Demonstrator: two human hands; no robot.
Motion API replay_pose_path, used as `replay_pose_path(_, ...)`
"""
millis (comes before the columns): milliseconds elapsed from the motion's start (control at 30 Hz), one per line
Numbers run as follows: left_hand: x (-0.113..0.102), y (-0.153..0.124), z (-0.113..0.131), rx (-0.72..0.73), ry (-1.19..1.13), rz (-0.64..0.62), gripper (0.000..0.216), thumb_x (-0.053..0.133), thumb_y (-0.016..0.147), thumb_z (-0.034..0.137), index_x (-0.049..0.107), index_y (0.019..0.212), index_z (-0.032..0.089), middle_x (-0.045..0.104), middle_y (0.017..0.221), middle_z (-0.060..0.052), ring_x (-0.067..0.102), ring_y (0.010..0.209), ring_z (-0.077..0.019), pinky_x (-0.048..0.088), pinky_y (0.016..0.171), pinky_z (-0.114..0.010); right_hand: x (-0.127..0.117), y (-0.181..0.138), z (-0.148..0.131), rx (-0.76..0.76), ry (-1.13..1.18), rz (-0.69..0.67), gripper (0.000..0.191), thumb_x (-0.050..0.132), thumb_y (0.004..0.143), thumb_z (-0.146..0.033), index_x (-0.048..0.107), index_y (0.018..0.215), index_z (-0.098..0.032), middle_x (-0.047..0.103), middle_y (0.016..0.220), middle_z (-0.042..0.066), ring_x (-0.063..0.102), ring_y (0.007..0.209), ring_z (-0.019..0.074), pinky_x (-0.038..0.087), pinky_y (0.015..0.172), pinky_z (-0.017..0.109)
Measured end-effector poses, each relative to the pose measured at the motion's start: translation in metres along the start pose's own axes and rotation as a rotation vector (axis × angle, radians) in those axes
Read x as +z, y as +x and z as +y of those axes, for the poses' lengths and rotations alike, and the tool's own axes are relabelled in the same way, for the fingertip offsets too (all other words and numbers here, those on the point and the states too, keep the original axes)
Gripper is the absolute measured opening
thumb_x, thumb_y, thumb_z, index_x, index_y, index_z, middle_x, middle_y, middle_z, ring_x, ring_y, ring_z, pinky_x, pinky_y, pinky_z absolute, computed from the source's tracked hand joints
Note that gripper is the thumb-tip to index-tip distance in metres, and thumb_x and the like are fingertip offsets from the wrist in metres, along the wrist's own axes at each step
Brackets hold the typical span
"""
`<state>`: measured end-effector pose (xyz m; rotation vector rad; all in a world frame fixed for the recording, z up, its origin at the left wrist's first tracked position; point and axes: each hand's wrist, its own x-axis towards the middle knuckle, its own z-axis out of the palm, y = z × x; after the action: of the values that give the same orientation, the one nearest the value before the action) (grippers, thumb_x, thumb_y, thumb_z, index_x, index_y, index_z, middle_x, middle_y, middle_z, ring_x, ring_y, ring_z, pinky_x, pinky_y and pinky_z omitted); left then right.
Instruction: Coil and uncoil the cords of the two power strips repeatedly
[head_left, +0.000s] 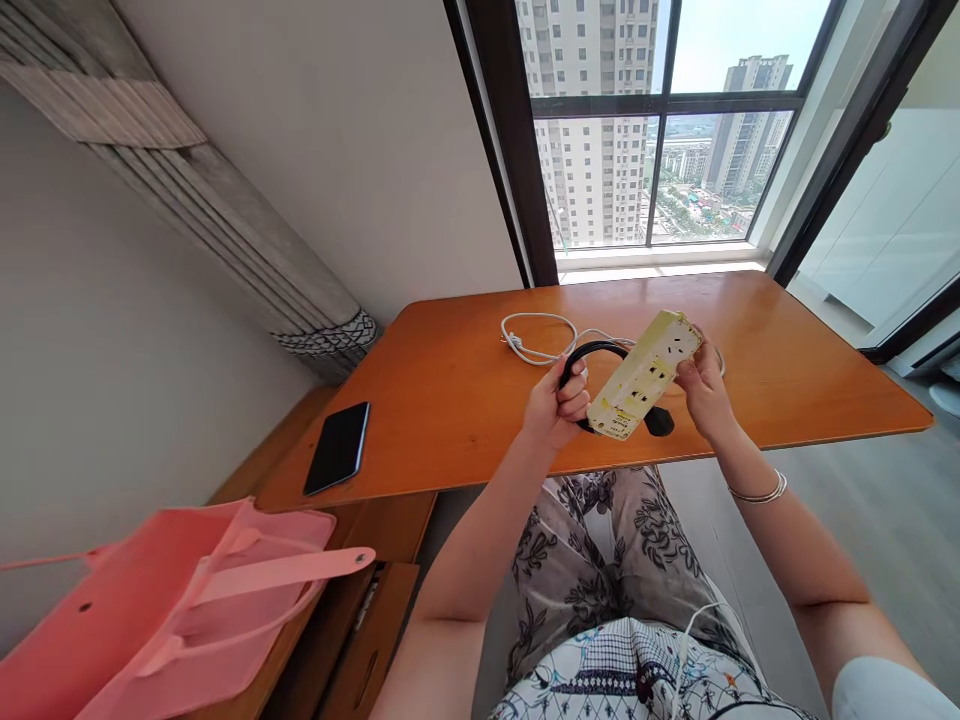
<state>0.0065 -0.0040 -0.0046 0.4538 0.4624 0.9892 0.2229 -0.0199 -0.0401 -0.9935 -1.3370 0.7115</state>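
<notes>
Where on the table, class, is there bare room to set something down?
Bare: the tabletop between phone and left hand, and its end beyond the right hand. Crowded: around the power strip, black cord, black plug and white cable.

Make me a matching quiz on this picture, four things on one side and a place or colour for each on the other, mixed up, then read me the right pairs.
Things:
1. Phone
2. Bag
3. Power strip
4. Black cord

Places or colours:
A. Pale yellow, gripped by the right hand
B. Held in the left hand
C. Pink
D. Lying flat on the left part of the tabletop

Right pairs: 1-D, 2-C, 3-A, 4-B
</notes>
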Motion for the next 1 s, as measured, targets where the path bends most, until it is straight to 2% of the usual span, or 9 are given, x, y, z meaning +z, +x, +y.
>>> replay_pose_path(100, -0.005, 0.005, -0.011, 0.003, -0.050, 0.013, 0.046, 0.028, 0.105, 0.040, 0.046, 0.070, 0.017, 0.012, 0.044, 0.012, 0.007, 0.030, -0.0031, 0.011, 0.030, -0.013, 0.020, -0.009, 0.010, 0.375, 0.271, -0.117, 0.083, 0.033, 0.082, -0.086, 0.058, 0.131, -0.024, 0.067, 0.126, 0.012, 0.064, 0.116, 0.0311, 0.058, 0.086, 0.045)
replay_pose_path(233, -0.011, 0.006, -0.019, 0.025, -0.043, 0.002, 0.043, 0.036, 0.104, 0.041, 0.049, 0.071, 0.016, 0.019, 0.044, 0.011, 0.012, 0.030, -0.0029, 0.014, 0.030, -0.013, 0.027, -0.018, 0.006, 0.487, 0.341, -0.177, 0.074, 0.055, 0.073, -0.084, 0.067, 0.111, -0.022, 0.073, 0.111, 0.010, 0.068, 0.106, 0.0293, 0.059, 0.085, 0.041)
replay_pose_path(333, -0.014, 0.006, -0.026, 0.066, 0.032, -0.018, 0.041, 0.049, 0.099, 0.045, 0.052, 0.070, 0.015, 0.030, 0.046, 0.009, 0.024, 0.033, -0.0028, 0.024, 0.033, -0.014, 0.018, -0.015, 0.004, 0.458, 0.283, -0.196, 0.069, 0.064, 0.069, -0.081, 0.067, 0.104, -0.022, 0.074, 0.102, 0.008, 0.069, 0.097, 0.0277, 0.058, 0.084, 0.041)
replay_pose_path(400, -0.017, 0.008, -0.029, 0.095, 0.111, 0.007, 0.040, 0.057, 0.093, 0.048, 0.054, 0.070, 0.015, 0.043, 0.052, 0.005, 0.041, 0.041, -0.0042, 0.037, 0.041, -0.015, 0.010, -0.010, 0.005, 0.401, 0.244, -0.205, 0.066, 0.066, 0.069, -0.079, 0.067, 0.103, -0.022, 0.074, 0.101, 0.007, 0.068, 0.096, 0.0265, 0.057, 0.086, 0.040)
replay_pose_path(533, -0.023, 0.012, -0.030, 0.048, 0.328, 0.024, 0.038, 0.071, 0.081, 0.050, 0.059, 0.077, 0.014, 0.062, 0.072, -0.001, 0.061, 0.058, -0.0106, 0.051, 0.056, -0.022, -0.005, 0.001, 0.008, 0.337, 0.157, -0.264, 0.061, 0.066, 0.074, -0.074, 0.064, 0.106, -0.022, 0.072, 0.101, 0.006, 0.067, 0.093, 0.0243, 0.056, 0.081, 0.039)
replay_pose_path(633, -0.024, 0.016, -0.027, 0.027, 0.517, -0.012, 0.046, 0.080, 0.070, 0.050, 0.060, 0.094, 0.016, 0.066, 0.082, 0.000, 0.059, 0.052, -0.0091, 0.047, 0.050, -0.023, -0.011, 0.005, 0.007, 0.289, 0.073, -0.379, 0.056, 0.063, 0.081, -0.067, 0.061, 0.113, -0.021, 0.071, 0.106, 0.007, 0.066, 0.094, 0.0235, 0.055, 0.080, 0.037)
replay_pose_path(733, -0.020, 0.018, -0.025, 0.011, 0.690, -0.034, 0.053, 0.085, 0.064, 0.044, 0.060, 0.101, 0.016, 0.063, 0.077, 0.002, 0.048, 0.044, -0.0031, 0.035, 0.041, -0.018, -0.012, 0.007, 0.003, 0.228, -0.028, -0.520, 0.054, 0.059, 0.087, -0.060, 0.059, 0.122, -0.020, 0.070, 0.114, 0.009, 0.065, 0.100, 0.0241, 0.054, 0.084, 0.037)
replay_pose_path(900, -0.018, 0.018, -0.026, -0.101, 0.730, -0.083, 0.048, 0.083, 0.066, 0.051, 0.059, 0.087, 0.015, 0.043, 0.058, 0.009, 0.030, 0.039, 0.0004, 0.020, 0.038, -0.016, -0.012, 0.012, -0.003, 0.145, -0.214, -0.622, 0.047, 0.051, 0.094, -0.056, 0.062, 0.120, -0.019, 0.071, 0.108, 0.007, 0.065, 0.094, 0.0229, 0.053, 0.082, 0.037)
replay_pose_path(1000, -0.019, 0.019, -0.029, -0.098, 0.714, -0.045, 0.052, 0.087, 0.060, 0.050, 0.058, 0.086, 0.016, 0.049, 0.064, 0.007, 0.033, 0.039, -0.0001, 0.018, 0.037, -0.016, -0.012, 0.016, -0.004, 0.118, -0.292, -0.638, 0.045, 0.050, 0.094, -0.056, 0.066, 0.115, -0.019, 0.073, 0.100, 0.006, 0.065, 0.087, 0.0224, 0.052, 0.076, 0.034)
